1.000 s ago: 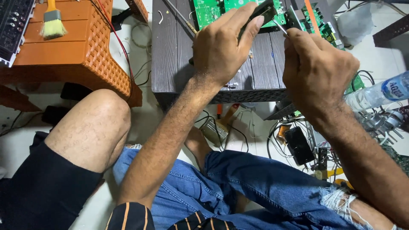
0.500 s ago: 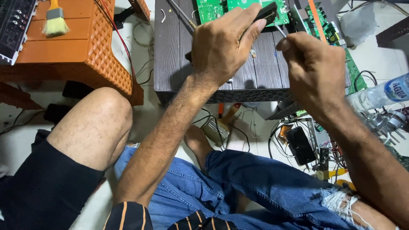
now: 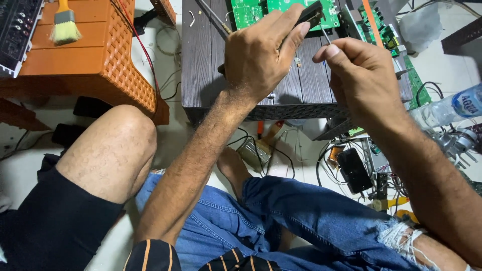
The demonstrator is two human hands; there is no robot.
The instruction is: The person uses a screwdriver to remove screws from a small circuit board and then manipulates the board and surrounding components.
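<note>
so i'm watching the head cam here and both hands are hovering over the dark slatted counter. the left hand is sitting over the middle of the counter, fingers closed around a small black part that's pressed against the near edge of the green circuit board. the board is lying flat at the far side of the counter, partly cut off by the frame. the right hand is hanging just right of the left hand, fingers pinched tight on a thin metal tool, probably a fine screwdriver or probe, can't really tell which. its tip is pointing up toward the black part, ending right beside it.

a second green board is sticking out off the right edge of the counter. left of the counter an orange plastic stool is carrying a little paintbrush. right of the counter a clear water bottle is lying on its side. below the counter, on the floor, a tangle of wires and a black phone-like thing are lying around next to my blue jeans.
</note>
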